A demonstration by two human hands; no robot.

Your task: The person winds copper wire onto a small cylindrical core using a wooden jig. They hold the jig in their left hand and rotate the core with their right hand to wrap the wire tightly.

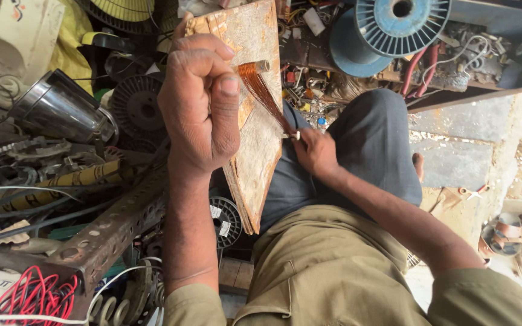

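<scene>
Copper wire coil [265,93] stretched btwn left hand [203,108] & right hand [315,151].

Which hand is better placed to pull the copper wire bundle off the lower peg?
Right. The right hand already pinches the copper wire bundle at the lower peg; the left hand is fisted at the upper end.

Cracked concrete floor [454,157] in daylight, heaped scrap clutter, blue wire spool [388,30], perforated rusty metal bar [116,232]
</scene>
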